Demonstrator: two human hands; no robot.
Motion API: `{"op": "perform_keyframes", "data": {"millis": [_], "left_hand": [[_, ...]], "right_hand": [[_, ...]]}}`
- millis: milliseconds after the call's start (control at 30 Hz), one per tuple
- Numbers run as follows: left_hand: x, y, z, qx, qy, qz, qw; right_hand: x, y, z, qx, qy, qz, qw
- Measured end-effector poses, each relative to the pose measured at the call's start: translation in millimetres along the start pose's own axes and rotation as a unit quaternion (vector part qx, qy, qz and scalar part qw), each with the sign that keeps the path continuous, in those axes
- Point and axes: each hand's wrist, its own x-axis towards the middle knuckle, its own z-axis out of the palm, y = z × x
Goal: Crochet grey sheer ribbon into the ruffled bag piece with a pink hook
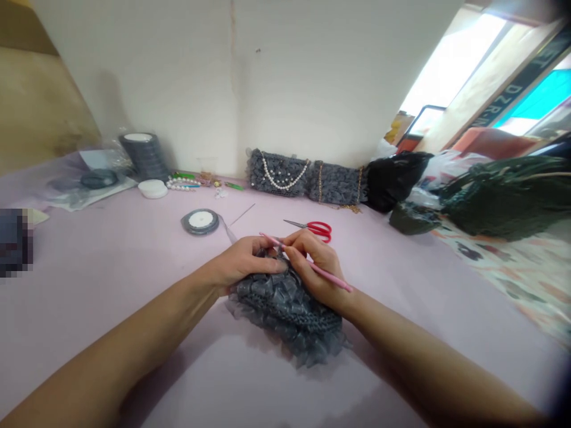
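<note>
My left hand (250,258) grips the upper edge of a grey ruffled crochet piece (289,306), thumb on top and fingers behind it. In my right hand (314,255) is a pink crochet hook (332,277), pinched near its head, with the handle slanting down to the right. The hook's head lies at the top edge of the crochet piece, close to my left fingertips; the exact stitch is hidden by the fingers. A grey ribbon runs from a spool (200,221) toward my left hand. Red-handled scissors (317,228) lie just beyond my right hand.
Against the wall stand two finished-looking grey ruffled bags, one with a pearl strap (281,172), one with a gold chain (338,183). A stack of ribbon spools (145,157), a white round box (153,189) and a thin needle (243,213) lie left. Black and green plastic bags (397,178) sit right.
</note>
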Motion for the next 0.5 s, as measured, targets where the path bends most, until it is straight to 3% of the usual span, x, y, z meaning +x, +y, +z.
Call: {"op": "perform_keyframes", "data": {"millis": [100, 233, 500], "left_hand": [[1.3, -2.5, 5.9, 0.101, 0.055, 0.036, 0.993], [2.8, -1.2, 3.1, 0.242, 0.107, 0.077, 0.961], [-1.4, 4.3, -0.4, 0.253, 0.068, 0.069, 0.963]], "right_hand": [[5.4, -7.0, -8.7, -0.051, -0.040, 0.099, 0.993], [13.2, -16.2, -18.3, 0.002, -0.087, 0.198, 0.976], [13.4, 1.0, -19.4, 0.075, -0.065, 0.160, 0.982]]}}
